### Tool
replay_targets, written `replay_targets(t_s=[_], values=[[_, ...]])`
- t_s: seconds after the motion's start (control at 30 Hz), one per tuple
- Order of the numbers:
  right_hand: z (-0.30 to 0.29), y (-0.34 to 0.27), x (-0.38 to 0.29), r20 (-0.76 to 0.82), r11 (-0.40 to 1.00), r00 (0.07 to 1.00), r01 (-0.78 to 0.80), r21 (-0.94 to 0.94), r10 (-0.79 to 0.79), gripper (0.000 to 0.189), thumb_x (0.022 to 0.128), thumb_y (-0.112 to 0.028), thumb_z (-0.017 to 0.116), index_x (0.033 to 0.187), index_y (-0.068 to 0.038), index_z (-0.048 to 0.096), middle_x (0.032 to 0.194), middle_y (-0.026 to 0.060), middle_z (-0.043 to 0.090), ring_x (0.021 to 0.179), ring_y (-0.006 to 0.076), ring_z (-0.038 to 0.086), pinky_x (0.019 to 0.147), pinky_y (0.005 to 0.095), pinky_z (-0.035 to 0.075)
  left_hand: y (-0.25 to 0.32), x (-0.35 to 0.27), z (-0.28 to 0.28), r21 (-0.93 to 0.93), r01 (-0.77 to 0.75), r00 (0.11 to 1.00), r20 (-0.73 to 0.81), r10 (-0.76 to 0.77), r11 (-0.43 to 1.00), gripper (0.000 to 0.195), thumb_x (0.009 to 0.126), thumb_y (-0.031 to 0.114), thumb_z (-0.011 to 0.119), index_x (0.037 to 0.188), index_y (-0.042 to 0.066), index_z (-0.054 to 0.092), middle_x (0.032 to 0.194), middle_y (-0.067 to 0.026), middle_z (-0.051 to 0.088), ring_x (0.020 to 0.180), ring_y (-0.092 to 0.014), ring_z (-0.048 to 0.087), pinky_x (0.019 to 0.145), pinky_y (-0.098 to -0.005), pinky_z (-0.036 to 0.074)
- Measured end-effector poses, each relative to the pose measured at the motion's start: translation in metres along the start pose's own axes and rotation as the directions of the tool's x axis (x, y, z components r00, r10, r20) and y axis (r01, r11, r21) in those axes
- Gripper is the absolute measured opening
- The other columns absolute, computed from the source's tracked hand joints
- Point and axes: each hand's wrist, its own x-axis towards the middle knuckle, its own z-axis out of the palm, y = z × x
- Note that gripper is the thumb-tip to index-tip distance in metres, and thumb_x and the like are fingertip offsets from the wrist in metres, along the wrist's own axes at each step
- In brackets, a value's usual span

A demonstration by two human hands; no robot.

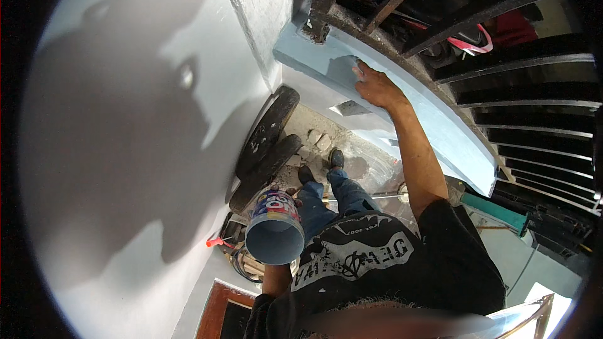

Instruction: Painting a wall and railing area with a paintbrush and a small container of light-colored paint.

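My left hand (296, 197) grips a paint can (277, 221) with a printed label, low in front of my torso. The can's open mouth faces the camera, showing blue-grey insides; most of the hand is hidden behind it. My right arm stretches over the light-blue painted ledge (424, 117) of a low wall. The right hand (376, 85) is at the ledge's upper surface, fingers bent, with its shadow beside the fingertips. Whether it holds something small cannot be made out.
Dark railing bars (513, 66) rise beyond the ledge, with a red and white vehicle part (476, 42) behind them. A pale wall (226, 103) stands at the left. Two dark tyres (264, 136) lean against it near my feet, beside rubble (320, 140). A wooden frame (214, 310) is lower left.
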Motion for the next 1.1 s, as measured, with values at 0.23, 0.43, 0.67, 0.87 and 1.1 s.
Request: replay_targets(t_s=[0.23,0.43,0.67,0.87,1.1], values=[[-0.011,0.000,-0.010,-0.063,0.992,0.995,0.085,0.092,-0.080,0.044,0.079,-0.021,0.047,0.121,-0.008,0.047,0.106,0.0215,0.059,0.096,0.0347,0.058,0.086,0.0403,0.043,-0.001,0.004,-0.005,0.042,-0.003,1.000,-0.021,0.004,0.999,0.067,0.085,0.053,0.042,0.134,0.008,0.031,0.136,-0.0238,0.032,0.114,-0.047,0.042,0.084,-0.0619,0.042],[0.030,0.015,-0.071,0.161,0.901,0.899,0.365,0.234,-0.406,0.027,0.081,-0.024,0.056,0.102,-0.007,0.055,0.084,0.0178,0.060,0.078,0.0318,0.058,0.073,0.0402,0.044,0.000,-0.003,-0.003,0.082,-0.028,0.999,-0.036,0.031,0.996,0.066,0.086,0.052,0.040,0.134,0.008,0.031,0.136,-0.0238,0.031,0.114,-0.047,0.042,0.084,-0.0628,0.042],[0.054,0.027,-0.079,0.011,0.943,0.991,0.126,0.307,-0.136,0.037,0.080,-0.030,0.059,0.105,-0.003,0.057,0.088,0.0246,0.061,0.083,0.0386,0.059,0.076,0.0430,0.046,-0.006,-0.001,0.027,0.028,-0.017,0.995,0.096,0.014,0.999,0.070,0.085,0.052,0.043,0.136,0.008,0.025,0.138,-0.0273,0.024,0.110,-0.052,0.041,0.074,-0.0652,0.044],[0.017,0.018,-0.028,-0.217,0.973,0.972,0.133,0.190,-0.090,0.052,0.077,-0.020,0.050,0.126,-0.006,0.043,0.103,0.0286,0.057,0.096,0.0415,0.057,0.086,0.0439,0.045,-0.011,-0.006,0.039,0.191,-0.073,0.997,0.045,0.065,0.979,0.069,0.085,0.052,0.043,0.136,0.010,0.028,0.137,-0.0276,0.027,0.108,-0.050,0.044,0.073,-0.0602,0.047],[0.013,0.010,-0.004,-0.145,0.985,0.989,0.065,0.163,-0.041,0.059,0.076,-0.019,0.050,0.132,-0.006,0.037,0.112,0.0283,0.054,0.106,0.0392,0.053,0.092,0.0417,0.042,-0.020,-0.008,0.041,0.025,-0.054,0.996,0.072,0.052,0.998,0.070,0.085,0.051,0.044,0.137,0.008,0.025,0.136,-0.0270,0.029,0.106,-0.049,0.046,0.075,-0.0592,0.047]])
